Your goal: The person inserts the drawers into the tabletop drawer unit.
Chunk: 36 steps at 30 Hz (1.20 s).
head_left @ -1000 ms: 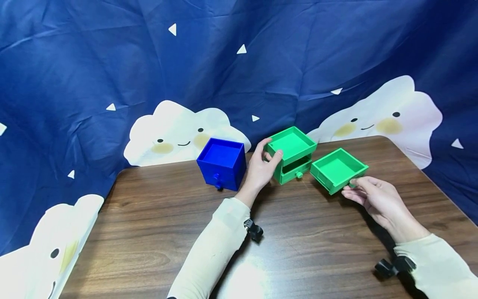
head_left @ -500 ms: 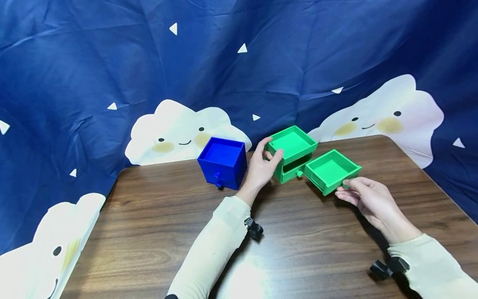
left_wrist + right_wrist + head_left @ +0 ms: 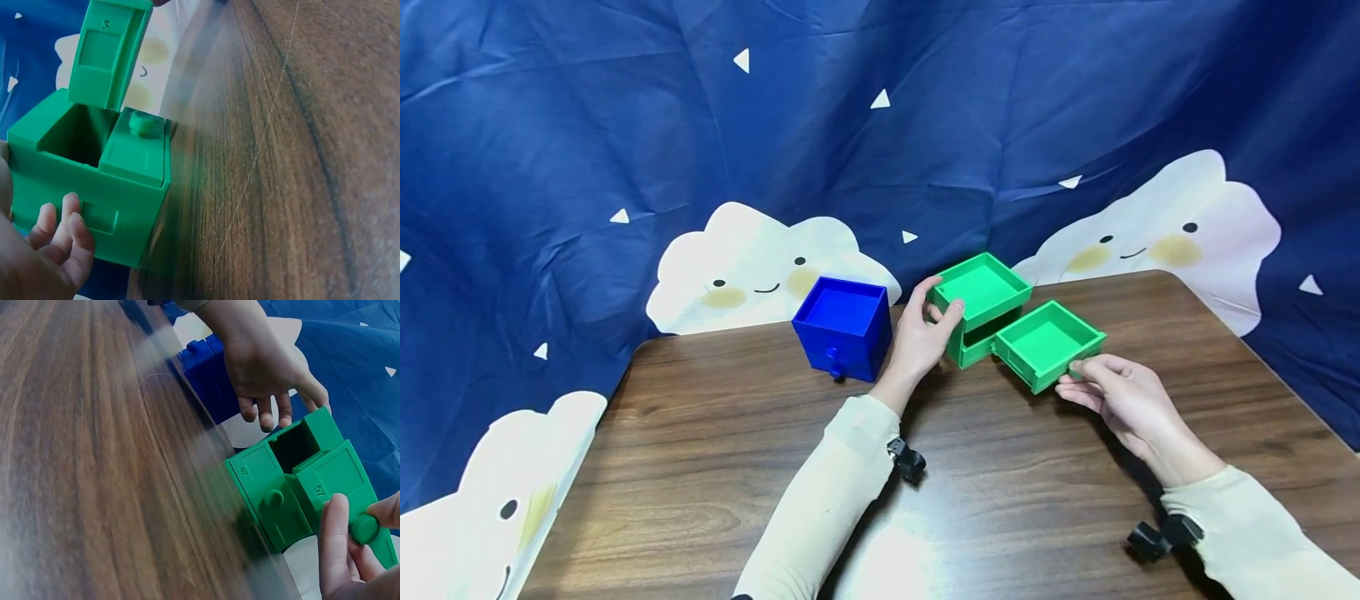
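Observation:
A small green cabinet (image 3: 981, 292) stands toward the back of the table. My left hand (image 3: 917, 337) grips its left side, thumb near the front top edge. Its upper slot (image 3: 294, 447) gapes dark, above a lower drawer (image 3: 259, 478) that sits in place with a round knob. By its knob (image 3: 364, 529), my right hand (image 3: 1131, 408) pinches a loose green drawer (image 3: 1048, 337) between thumb and fingers. Its inside is bare, and its back end lies close before the slot, overlapping the cabinet front in the head view. A raised 57 marks its front.
Left of the left hand stands a blue cabinet (image 3: 850, 354) with knobs on its front. All stand on a brown wood-grain table (image 3: 722, 450). Behind its far edge hangs a dark blue cloth (image 3: 850, 167) with white clouds. A black wrist mount (image 3: 907, 461) sits on the left sleeve.
The right hand has carried the loose green drawer leftward, from beside the green cabinet to right in front of its slot. The left hand keeps its grip on the cabinet.

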### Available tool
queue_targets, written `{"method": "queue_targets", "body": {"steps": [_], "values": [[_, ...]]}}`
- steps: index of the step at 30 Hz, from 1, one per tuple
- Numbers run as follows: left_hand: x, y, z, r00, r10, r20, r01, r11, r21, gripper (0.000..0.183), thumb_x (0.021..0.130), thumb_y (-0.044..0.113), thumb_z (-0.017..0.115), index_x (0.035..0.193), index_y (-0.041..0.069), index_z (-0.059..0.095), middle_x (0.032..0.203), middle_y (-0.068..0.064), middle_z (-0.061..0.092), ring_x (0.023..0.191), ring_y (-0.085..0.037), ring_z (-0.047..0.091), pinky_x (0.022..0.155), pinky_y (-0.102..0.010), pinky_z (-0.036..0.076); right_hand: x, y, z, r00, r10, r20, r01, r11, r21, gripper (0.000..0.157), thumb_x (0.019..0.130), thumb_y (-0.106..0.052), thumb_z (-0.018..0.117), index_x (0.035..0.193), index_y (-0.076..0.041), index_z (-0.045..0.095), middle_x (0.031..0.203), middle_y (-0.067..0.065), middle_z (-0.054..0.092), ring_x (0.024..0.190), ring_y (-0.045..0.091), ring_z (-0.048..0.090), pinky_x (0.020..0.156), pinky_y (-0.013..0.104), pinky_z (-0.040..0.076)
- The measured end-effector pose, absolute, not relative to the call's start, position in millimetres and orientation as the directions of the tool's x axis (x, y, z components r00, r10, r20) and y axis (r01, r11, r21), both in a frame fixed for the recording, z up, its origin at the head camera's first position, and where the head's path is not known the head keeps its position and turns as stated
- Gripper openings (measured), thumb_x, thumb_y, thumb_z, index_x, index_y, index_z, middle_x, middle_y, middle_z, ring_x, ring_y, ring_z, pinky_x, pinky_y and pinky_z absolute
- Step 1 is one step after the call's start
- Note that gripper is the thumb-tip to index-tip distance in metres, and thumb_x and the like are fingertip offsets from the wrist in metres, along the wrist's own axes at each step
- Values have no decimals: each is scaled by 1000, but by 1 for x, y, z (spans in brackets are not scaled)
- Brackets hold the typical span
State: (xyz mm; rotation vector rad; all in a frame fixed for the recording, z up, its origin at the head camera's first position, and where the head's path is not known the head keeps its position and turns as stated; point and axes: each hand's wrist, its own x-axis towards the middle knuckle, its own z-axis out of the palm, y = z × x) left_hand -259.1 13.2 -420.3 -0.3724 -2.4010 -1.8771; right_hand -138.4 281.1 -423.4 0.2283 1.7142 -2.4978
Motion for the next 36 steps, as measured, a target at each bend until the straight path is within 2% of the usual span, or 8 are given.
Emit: {"method": "queue_targets", "body": {"steps": [27, 36], "values": [[-259, 13, -422, -971, 129, 203, 228, 217, 949, 57, 102, 39, 72, 155, 26, 55, 87, 5, 54, 72, -9, 51, 66, -23, 45, -142, 251, -421, -980, 0, -200, 189, -333, -924, 28, 106, 5, 56, 88, -7, 74, 85, 6, 76, 80, 14, 80, 81, 28, 66], [-258, 13, -421, -969, 136, 204, 229, 197, 953, 57, 103, 36, 71, 156, 25, 55, 85, 5, 54, 73, -14, 53, 67, -24, 46, -142, 246, -420, -976, 2, -217, 204, -341, -918, 30, 107, 4, 55, 88, -7, 75, 85, 5, 77, 80, 13, 80, 82, 26, 66]]}}
